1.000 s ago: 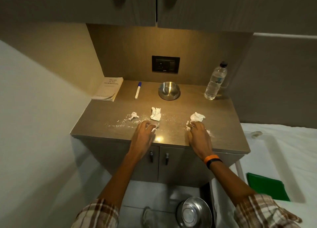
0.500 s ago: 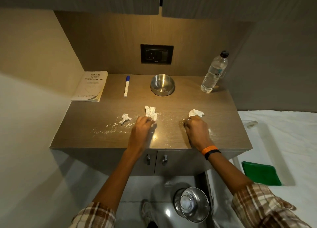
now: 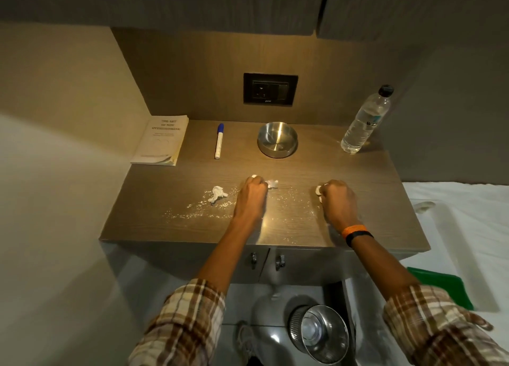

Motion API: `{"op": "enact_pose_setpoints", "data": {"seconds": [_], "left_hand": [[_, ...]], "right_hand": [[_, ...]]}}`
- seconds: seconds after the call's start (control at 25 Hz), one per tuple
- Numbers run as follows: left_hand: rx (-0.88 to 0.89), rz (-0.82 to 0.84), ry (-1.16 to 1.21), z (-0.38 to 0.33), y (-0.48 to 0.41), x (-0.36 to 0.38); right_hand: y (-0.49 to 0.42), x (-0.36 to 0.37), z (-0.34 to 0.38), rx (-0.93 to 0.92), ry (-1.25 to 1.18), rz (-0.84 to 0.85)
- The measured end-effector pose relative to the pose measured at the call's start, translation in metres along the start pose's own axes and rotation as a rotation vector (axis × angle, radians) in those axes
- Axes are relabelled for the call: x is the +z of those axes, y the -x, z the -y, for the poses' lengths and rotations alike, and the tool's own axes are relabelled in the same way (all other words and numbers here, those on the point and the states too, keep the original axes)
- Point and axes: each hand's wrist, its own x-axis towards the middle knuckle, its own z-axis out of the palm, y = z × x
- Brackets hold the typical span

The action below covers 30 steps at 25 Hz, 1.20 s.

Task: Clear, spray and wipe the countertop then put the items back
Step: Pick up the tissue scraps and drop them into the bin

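Note:
On the brown wooden countertop my left hand is closed over a crumpled white tissue near the middle. My right hand is closed around another tissue wad, mostly hidden in the fist. A third crumpled tissue lies loose to the left, amid scattered white crumbs. Along the back stand a book, a blue-capped marker, a steel bowl and a water bottle.
A wall socket sits above the bowl, with cabinets overhead. Below the counter are two cabinet doors with handles. A steel bin stands on the floor. A white bed with a green cloth is on the right.
Both hands moved forward and closed over the middle and right tissues, which were lying open before. The camera view shifted closer and downward over the counter.

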Motion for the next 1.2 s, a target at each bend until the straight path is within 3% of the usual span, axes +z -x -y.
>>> {"op": "enact_pose_setpoints", "data": {"seconds": [0.12,0.28,0.48,0.64,0.76,0.88,1.04,1.2], "left_hand": [[-0.012,-0.068,0.112,0.013,0.012,-0.013],[-0.208,-0.202,0.177,0.063,0.025,-0.040],[-0.111,-0.033,0.126,0.098,0.037,-0.049],[-0.154,-0.024,0.082,0.092,0.037,-0.048],[-0.176,-0.126,0.199,0.072,0.045,-0.055],[-0.086,-0.207,0.265,0.029,0.074,-0.050],[0.017,-0.171,0.400,-0.032,0.133,-0.001],[-0.174,0.023,0.600,-0.075,0.188,0.083]], "right_hand": [[-0.003,0.002,0.029,-0.067,-0.139,-0.054],[-0.010,0.007,0.089,-0.116,-0.332,-0.048],[-0.010,0.021,0.125,-0.146,-0.332,-0.013],[-0.006,0.026,0.130,-0.256,-0.211,0.023],[0.003,0.018,0.120,-0.266,-0.254,-0.029],[0.036,0.010,0.092,-0.189,-0.418,-0.100],[0.117,0.023,0.034,-0.063,-0.522,-0.151],[0.189,0.074,-0.041,0.149,-0.503,0.038]]}}
